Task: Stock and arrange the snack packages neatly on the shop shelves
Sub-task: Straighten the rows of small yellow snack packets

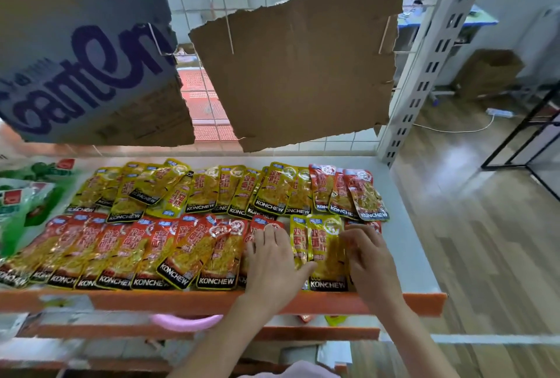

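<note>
A white shelf (403,211) with an orange front lip (181,299) carries two rows of flat KONCHEW snack packets. Against the wire grid at its back hang a torn brown cardboard sheet (297,65) and, to the left, a blue-printed cardboard panel (85,74). Green bags (27,195) lie at the shelf's left end.

The back row (194,189) is mostly yellow packets, overlapping and some tilted, with three red packets (348,192) at its right end. The front row of red packets (121,253) runs from the left edge up to the hands, each lapping its neighbour.

At the right end of the front row lie two yellow packets (324,244), side by side and upright, between the two hands. The left hand (272,259) lies flat with straight fingers on the last red packets, its thumb touching the yellow pair. The right hand (368,256) lies on the yellow pair's right edge, fingers bent down onto the packets; whether it pinches one cannot be told.

On a lower shelf sits a pink handle (188,323).
</note>
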`<state>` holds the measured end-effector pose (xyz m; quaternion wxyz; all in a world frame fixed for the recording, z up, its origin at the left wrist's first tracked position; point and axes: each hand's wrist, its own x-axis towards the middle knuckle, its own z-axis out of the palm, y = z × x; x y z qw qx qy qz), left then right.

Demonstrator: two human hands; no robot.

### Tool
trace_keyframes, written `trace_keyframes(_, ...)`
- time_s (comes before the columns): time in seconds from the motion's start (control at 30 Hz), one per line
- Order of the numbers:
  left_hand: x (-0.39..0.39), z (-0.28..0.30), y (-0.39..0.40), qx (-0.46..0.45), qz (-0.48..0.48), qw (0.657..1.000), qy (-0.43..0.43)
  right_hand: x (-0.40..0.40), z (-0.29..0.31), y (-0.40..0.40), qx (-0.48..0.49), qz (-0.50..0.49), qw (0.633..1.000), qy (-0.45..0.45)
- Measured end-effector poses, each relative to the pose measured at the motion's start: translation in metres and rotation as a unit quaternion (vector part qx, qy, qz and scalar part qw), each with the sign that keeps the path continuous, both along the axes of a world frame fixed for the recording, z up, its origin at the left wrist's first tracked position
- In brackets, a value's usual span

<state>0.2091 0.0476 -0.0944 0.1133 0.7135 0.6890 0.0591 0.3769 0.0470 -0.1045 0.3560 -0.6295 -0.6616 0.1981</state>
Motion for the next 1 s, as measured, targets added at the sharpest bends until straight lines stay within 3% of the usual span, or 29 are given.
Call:
trace_keyframes(0.1, 0.004, 0.005, -0.006, -0.014, -0.017, 0.979, -0.205, 0.003, -0.004, -0.002, 0.015, 0.010, 0.998, -0.063)
trace_keyframes(0.17, 0.005, 0.009, -0.007, -0.018, -0.011, 0.955, -0.297, 0.000, -0.005, -0.003, 0.025, 0.004, 0.997, -0.077)
trace_keyframes(0.3, -0.005, 0.027, 0.012, 0.081, 0.032, 0.922, -0.378, 0.000, -0.008, -0.002, 0.037, 0.008, 0.995, -0.096)
trace_keyframes(0.4, -0.018, 0.044, 0.043, 0.085, 0.060, 0.905, -0.412, 0.001, -0.010, -0.003, 0.037, 0.021, 0.992, -0.122)
trace_keyframes(0.5, -0.028, 0.052, 0.078, 0.035, 0.095, 0.918, -0.384, 0.001, -0.012, -0.003, 0.032, 0.018, 0.992, -0.123)
trace_keyframes(0.57, -0.032, 0.049, 0.087, 0.037, 0.095, 0.961, -0.259, 0.000, -0.012, -0.003, 0.037, 0.007, 0.994, -0.106)
trace_keyframes(0.63, -0.030, 0.043, 0.083, 0.091, 0.059, 0.981, -0.161, -0.002, -0.010, -0.005, 0.062, -0.027, 0.995, -0.074)
trace_keyframes(0.73, -0.014, 0.029, 0.061, 0.115, -0.075, 0.974, -0.183, -0.004, -0.008, -0.006, 0.097, -0.144, 0.984, -0.025)
trace_keyframes(0.8, -0.002, 0.018, 0.044, 0.096, -0.166, 0.965, -0.179, -0.004, -0.007, -0.004, 0.069, -0.199, 0.977, 0.029)
trace_keyframes(1.0, 0.022, 0.000, 0.014, 0.047, -0.287, 0.944, -0.155, 0.000, -0.002, -0.007, 0.025, -0.104, 0.989, 0.100)
